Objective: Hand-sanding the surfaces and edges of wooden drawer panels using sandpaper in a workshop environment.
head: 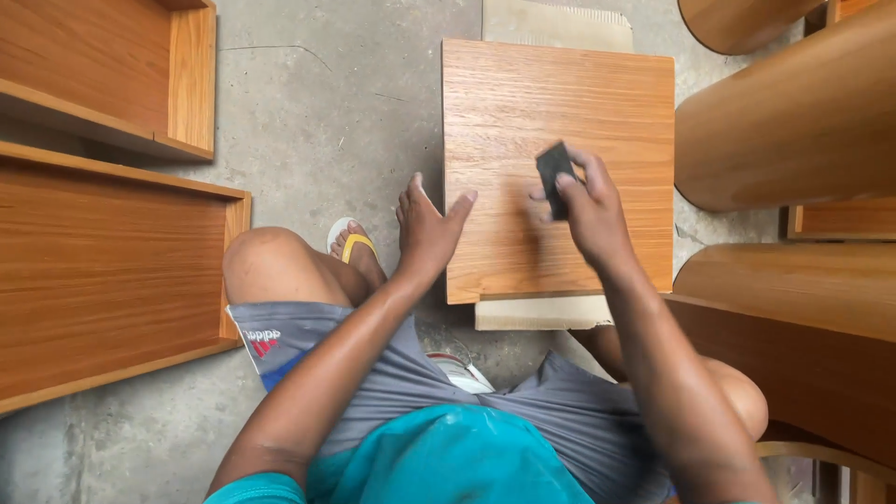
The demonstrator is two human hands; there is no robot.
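Gripping a small dark sanding block (pixel 554 175), the right hand (pixel 590 217) has it pinched between fingers and thumb and pressed onto a square wood panel (pixel 523 103). Block sits a bit right of the panel's middle, roughly 1 o'clock in the frame. The panel lies flat on a piece of cardboard (pixel 541 313) that pokes out at its near and far edges, all of it on a concrete floor (pixel 327 112).

The left hand (pixel 427 231) is open, fingers spread, resting on the panel's left edge with the thumb on the wood, pretty much dead center of the frame.

Further out: a yellow-strapped flip-flop (pixel 347 241) just left of that hand by the bent knee, open wooden boxes (pixel 112 261) stacked over at 9 to 10 o'clock, and curved wooden pieces (pixel 793 121) from 1 to 4 o'clock. Grey shorts and a teal shirt at 6 o'clock.
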